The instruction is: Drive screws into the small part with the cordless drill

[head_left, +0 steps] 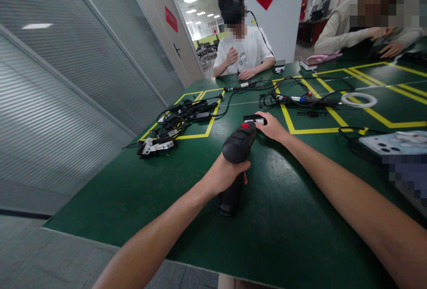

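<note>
A black power drill with a red button [237, 144] stands over the green table, its nose pointing away from me. My left hand [224, 174] is wrapped round its grip, with the thumb on the near side. Just beyond the drill's nose lies a small black and white piece [256, 120]. My right hand [271, 126] holds the right end of that piece between bent fingers. The drill's front end is hidden behind its body, so whether it touches the piece cannot be seen.
Tangled black cables [187, 113] and a black and white bundle [156, 146] lie left on the green table [133, 195]. A tool with cables [300, 100], a white ring [359, 100] and a pale case [393, 142] are right. Two people sit beyond.
</note>
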Tool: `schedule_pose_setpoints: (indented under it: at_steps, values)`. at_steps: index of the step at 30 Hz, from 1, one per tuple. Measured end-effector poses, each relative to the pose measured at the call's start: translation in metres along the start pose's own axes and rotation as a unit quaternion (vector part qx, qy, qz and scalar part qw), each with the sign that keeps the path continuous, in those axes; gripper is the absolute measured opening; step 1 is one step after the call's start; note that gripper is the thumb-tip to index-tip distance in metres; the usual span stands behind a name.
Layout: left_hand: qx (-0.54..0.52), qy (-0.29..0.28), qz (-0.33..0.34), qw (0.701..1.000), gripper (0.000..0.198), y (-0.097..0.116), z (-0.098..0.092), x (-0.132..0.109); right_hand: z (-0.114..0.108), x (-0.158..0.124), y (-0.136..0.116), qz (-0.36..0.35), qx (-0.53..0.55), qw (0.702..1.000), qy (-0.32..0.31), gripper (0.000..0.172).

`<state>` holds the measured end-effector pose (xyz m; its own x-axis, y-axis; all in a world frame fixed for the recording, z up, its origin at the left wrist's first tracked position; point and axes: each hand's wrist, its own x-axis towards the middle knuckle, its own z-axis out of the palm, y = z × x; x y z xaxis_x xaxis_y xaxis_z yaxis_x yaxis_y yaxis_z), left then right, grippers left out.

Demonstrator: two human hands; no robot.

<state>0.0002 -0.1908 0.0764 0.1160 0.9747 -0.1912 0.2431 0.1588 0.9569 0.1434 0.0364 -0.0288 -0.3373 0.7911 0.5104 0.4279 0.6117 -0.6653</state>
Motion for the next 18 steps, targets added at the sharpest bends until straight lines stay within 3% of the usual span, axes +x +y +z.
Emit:
schedule_pose_setpoints:
  at_steps: [18]
  values:
    - [-0.017,-0.01,0.014,1.0,0.016,-0.0001,-0.001,-0.0004,-0.0018,0.0,-0.003,-0.001,-0.01,1.0,-0.004,0.041]
